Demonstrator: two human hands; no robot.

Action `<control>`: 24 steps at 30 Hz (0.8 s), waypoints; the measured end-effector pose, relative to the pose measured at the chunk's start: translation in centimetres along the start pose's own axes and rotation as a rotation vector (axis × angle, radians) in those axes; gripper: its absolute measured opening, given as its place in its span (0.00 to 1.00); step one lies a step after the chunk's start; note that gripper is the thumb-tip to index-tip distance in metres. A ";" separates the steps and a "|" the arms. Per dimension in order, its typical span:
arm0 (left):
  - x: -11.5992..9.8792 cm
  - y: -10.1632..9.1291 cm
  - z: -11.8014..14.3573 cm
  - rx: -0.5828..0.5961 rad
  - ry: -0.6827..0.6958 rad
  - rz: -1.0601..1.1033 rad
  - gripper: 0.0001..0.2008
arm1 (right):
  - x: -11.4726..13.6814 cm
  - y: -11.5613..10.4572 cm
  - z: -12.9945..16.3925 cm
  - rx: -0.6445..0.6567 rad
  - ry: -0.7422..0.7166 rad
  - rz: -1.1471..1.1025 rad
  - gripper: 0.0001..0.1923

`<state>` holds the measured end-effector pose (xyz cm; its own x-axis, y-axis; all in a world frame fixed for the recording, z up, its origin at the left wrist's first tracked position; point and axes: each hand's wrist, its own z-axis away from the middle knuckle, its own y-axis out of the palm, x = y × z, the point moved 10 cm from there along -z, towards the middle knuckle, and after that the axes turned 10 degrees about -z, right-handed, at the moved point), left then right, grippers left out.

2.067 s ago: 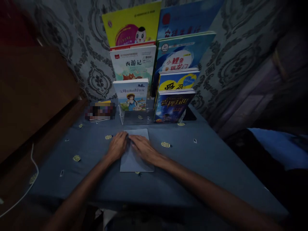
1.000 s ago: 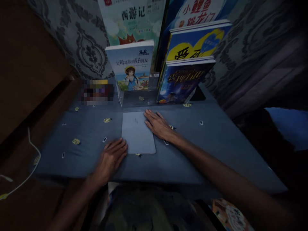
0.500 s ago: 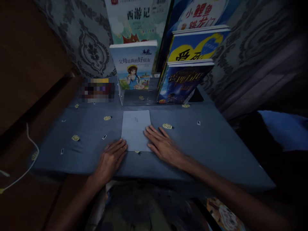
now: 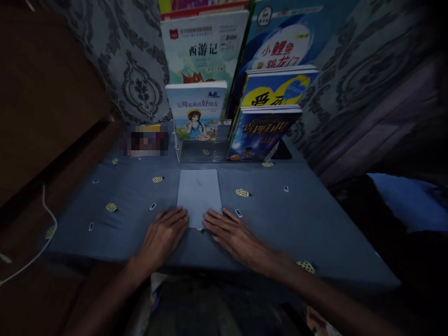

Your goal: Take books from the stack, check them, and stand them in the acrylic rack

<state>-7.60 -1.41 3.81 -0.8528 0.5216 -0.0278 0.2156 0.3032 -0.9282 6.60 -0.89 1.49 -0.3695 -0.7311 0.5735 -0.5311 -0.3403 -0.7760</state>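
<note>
A pale, thin booklet or sheet [image 4: 199, 193] with small dark marks near its top lies flat on the grey-blue tablecloth [image 4: 126, 228]. My left hand [image 4: 166, 233] rests flat at its lower left corner, fingers stretched out and fingertips on the edge. My right hand [image 4: 233, 233] lies over the lower right corner, fingers extended and a little apart. Neither hand grips anything. From the marks alone I cannot tell what is printed on the pale cover.
Behind stands a clear rack [image 4: 206, 152] of upright children's books, among them a light blue one [image 4: 199, 116] and a dark blue one [image 4: 262, 133]. A blurred colourful item [image 4: 145, 140] lies back left. A white cable [image 4: 52, 217] hangs at the left; blue cloth [image 4: 413, 200] is at right.
My right hand has slid down the right side of the pale booklet towards its lower corner. The left hand stays nearly in place. The view has tilted up, showing more of the books.
</note>
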 end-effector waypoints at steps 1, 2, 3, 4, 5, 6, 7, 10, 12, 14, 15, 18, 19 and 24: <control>1.1 0.1 -0.2 0.009 -0.034 -0.015 0.13 | -0.5 -0.6 0.1 -0.018 0.021 0.004 0.22; 2.2 0.1 -0.4 0.018 -0.071 -0.024 0.13 | -1.2 -1.1 0.2 -0.037 0.052 0.014 0.21; 3.2 0.3 -0.7 0.030 -0.110 -0.030 0.13 | -1.9 -1.6 0.2 -0.055 0.089 0.032 0.21; 4.0 0.6 -1.1 0.042 -0.146 -0.033 0.13 | -2.7 -2.1 0.1 -0.075 0.128 0.055 0.21; 4.6 0.9 -1.5 0.056 -0.173 -0.033 0.13 | -3.4 -2.4 -0.1 -0.098 0.164 0.083 0.21; 5.0 1.2 -2.1 0.068 -0.191 -0.026 0.14 | -4.0 -2.7 -0.3 -0.121 0.194 0.109 0.21; 5.2 1.6 -2.6 0.075 -0.203 -0.011 0.15 | -4.5 -2.9 -0.6 -0.142 0.213 0.131 0.21; 6.1 2.5 -4.4 0.032 -0.261 0.119 0.17 | -5.3 -2.9 -1.8 -0.192 0.217 0.151 0.21; 7.7 3.1 -5.3 -0.023 -0.377 0.302 0.20 | -5.6 -2.8 -2.3 -0.217 0.214 0.139 0.21; 10.0 4.6 -5.4 -0.032 -0.557 0.590 0.23 | -5.8 -2.9 -2.4 -0.248 0.219 0.123 0.20; 10.8 5.6 -5.3 -0.010 -0.645 0.764 0.24 | -6.0 -3.0 -2.3 -0.263 0.222 0.112 0.20; 10.7 8.2 -5.3 0.120 -0.777 1.223 0.23 | -6.3 -3.2 -1.9 -0.318 0.224 0.052 0.20; 10.2 8.4 -5.5 0.157 -0.777 1.320 0.22 | -6.6 -3.2 -1.8 -0.337 0.229 0.026 0.20; 8.3 6.8 -6.5 0.186 -0.717 1.540 0.25 | -9.4 -4.8 -1.5 -0.512 0.300 -0.149 0.23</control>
<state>-10.18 10.14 -0.30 0.0365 -0.2306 -0.9724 0.9722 -0.2169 0.0880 11.48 8.50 0.23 -0.4221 -0.4742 0.7726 -0.8652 -0.0439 -0.4996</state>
